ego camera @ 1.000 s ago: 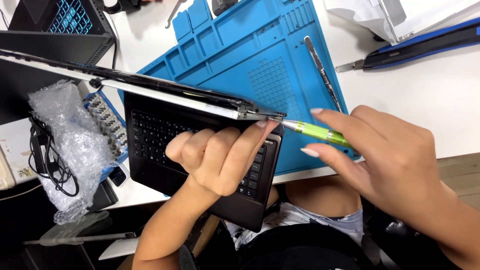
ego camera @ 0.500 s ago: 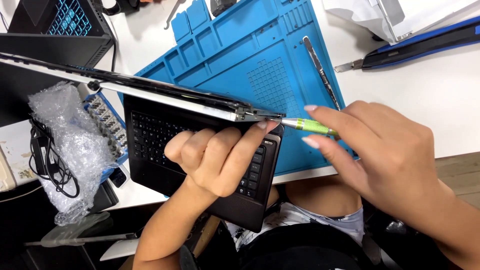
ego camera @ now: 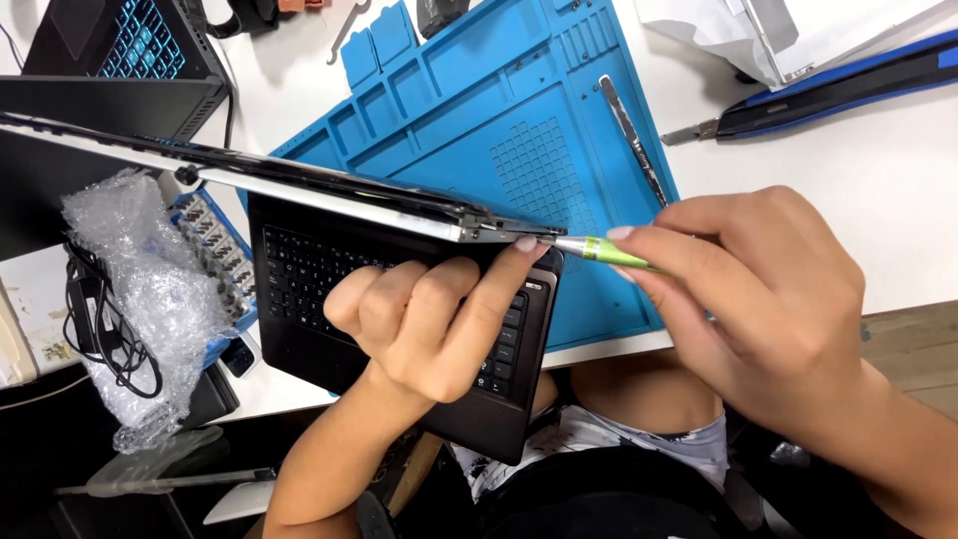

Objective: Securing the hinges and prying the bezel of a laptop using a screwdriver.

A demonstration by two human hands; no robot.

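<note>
Since the earlier frame, the right hand (ego camera: 768, 299) has drawn the green-handled screwdriver (ego camera: 609, 252) slightly toward 9 o'clock, its fingers pinched closed on the handle so the tip meets the laptop (ego camera: 329, 269) hinge corner. Fingers curled, the left hand (ego camera: 429, 319) rests on the keyboard, forefinger propping that corner steady above the blue mat (ego camera: 499, 130), which lies at 12 o'clock on the white surface (ego camera: 858, 170).

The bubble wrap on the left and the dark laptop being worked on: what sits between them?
In the head view, a blue tray of small metal parts lies between the bubble wrap and the laptop, partly tucked under the raised screen edge.
</note>
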